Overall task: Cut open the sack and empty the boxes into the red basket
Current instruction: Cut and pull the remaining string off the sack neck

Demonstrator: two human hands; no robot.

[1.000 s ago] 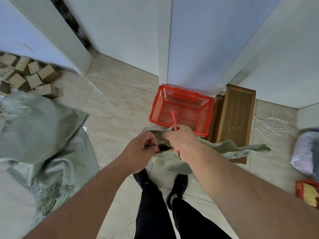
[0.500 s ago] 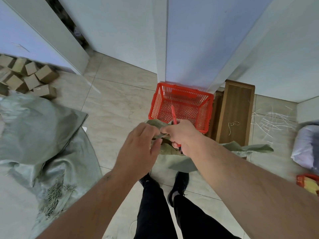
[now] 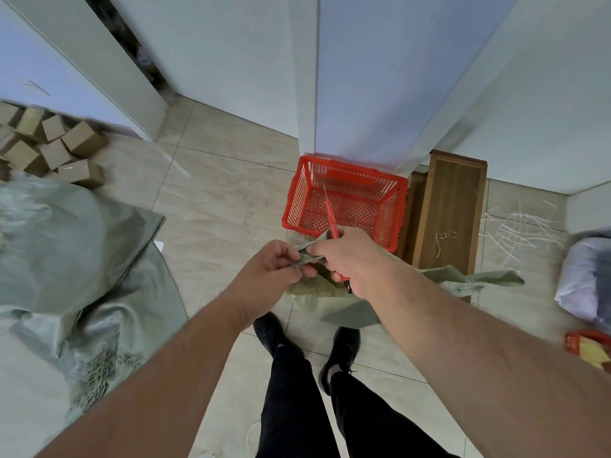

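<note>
Head view: person stands over a green woven sack [image 3: 344, 302] on the floor, right in front of the shoes. The left hand [image 3: 274, 266] pinches a fold of the sack's top edge, fingers clamped on the cloth. The right hand [image 3: 347, 256] is closed around a red cutter [image 3: 332, 223], whose tip points up and away over the basket, and also touches the same fold. The red basket [image 3: 347, 203] sits just beyond the sack against the wall and looks empty. No boxes from this sack are visible yet. Loose cardboard boxes [image 3: 56, 147] lie well apart at far left, behind other sacks [image 3: 66, 246].

Step in hand, as judged: opening the sack mouth. To do it well, keep the fold pulled taut with the left hand, bring the blade to the seam, and cut away from the fingers. Cannot tell if the blade is extended. Risk: slack cloth snags and the blade slips toward the pinching thumb.
</note>
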